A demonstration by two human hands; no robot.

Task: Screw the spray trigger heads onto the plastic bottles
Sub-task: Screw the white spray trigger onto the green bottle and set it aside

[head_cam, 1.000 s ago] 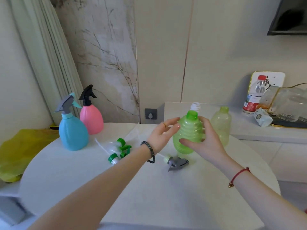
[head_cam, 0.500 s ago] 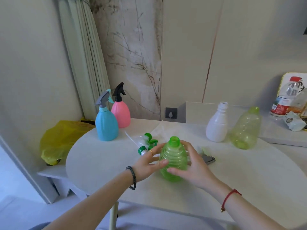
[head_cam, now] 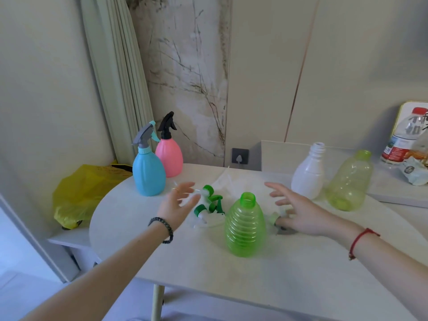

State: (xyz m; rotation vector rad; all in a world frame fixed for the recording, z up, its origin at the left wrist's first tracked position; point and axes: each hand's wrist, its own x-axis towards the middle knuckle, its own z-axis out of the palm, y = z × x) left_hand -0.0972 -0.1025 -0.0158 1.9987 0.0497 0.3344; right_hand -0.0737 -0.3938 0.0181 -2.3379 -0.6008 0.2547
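A ribbed green bottle (head_cam: 245, 227) stands upright and capless on the round white table (head_cam: 301, 274). My left hand (head_cam: 178, 205) hovers open to its left, my right hand (head_cam: 298, 214) open to its right; neither touches it. Green-and-white trigger heads (head_cam: 209, 205) lie in a loose pile behind the bottle. A grey trigger head (head_cam: 281, 229) lies mostly hidden under my right hand. At the back right stand a white bottle (head_cam: 308, 172) and a pale yellow-green bottle (head_cam: 350, 181), both without heads. A blue bottle (head_cam: 148, 169) and a pink bottle (head_cam: 169, 151) at the back left carry trigger heads.
A yellow plastic bag (head_cam: 81, 193) lies on a low shelf left of the table. A ledge (head_cam: 393, 191) at the right holds a labelled water bottle (head_cam: 403, 137) and a crumpled wrapper (head_cam: 414, 172). A folded curtain (head_cam: 118, 77) hangs behind the blue bottle.
Both hands set the green bottle down nearer the front of the table and let go, spreading apart to either side. The camera view shifted left and back.
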